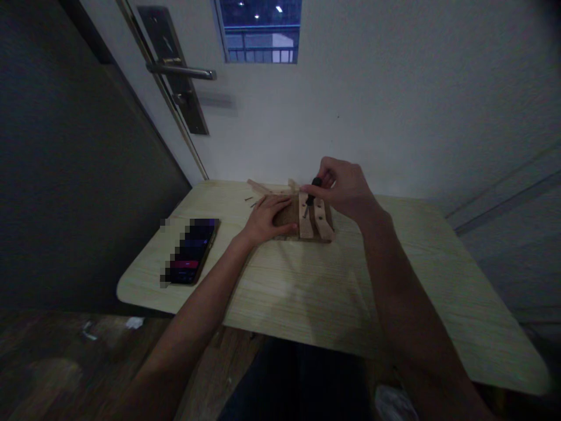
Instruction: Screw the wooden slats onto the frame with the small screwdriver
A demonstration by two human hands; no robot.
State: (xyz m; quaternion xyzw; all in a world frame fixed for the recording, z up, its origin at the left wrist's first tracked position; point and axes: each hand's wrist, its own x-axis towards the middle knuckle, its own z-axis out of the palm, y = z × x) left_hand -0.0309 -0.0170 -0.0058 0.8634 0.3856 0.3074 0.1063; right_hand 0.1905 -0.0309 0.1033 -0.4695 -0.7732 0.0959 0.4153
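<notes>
My right hand (339, 184) is closed round the black handle of a screwdriver (312, 193). Its shaft slants down to a hole in a light wooden piece (305, 225) that has several holes. Beside that piece, on the right, lies a second wooden piece (323, 221) with holes and a curved outline. Both rest on a brown board (287, 217). Spread flat over the left part of this board is my left hand (269, 219), fingers stretched out. Behind the board lie more light wooden pieces (274, 190), partly hidden. Screws (248, 199) lie left of them.
A phone (193, 251) with a lit screen lies on the left of the pale wooden table (280, 292). Behind the table stands a white door with a metal handle (182, 71) and a small window (263, 35). White scraps (134, 322) lie on the floor.
</notes>
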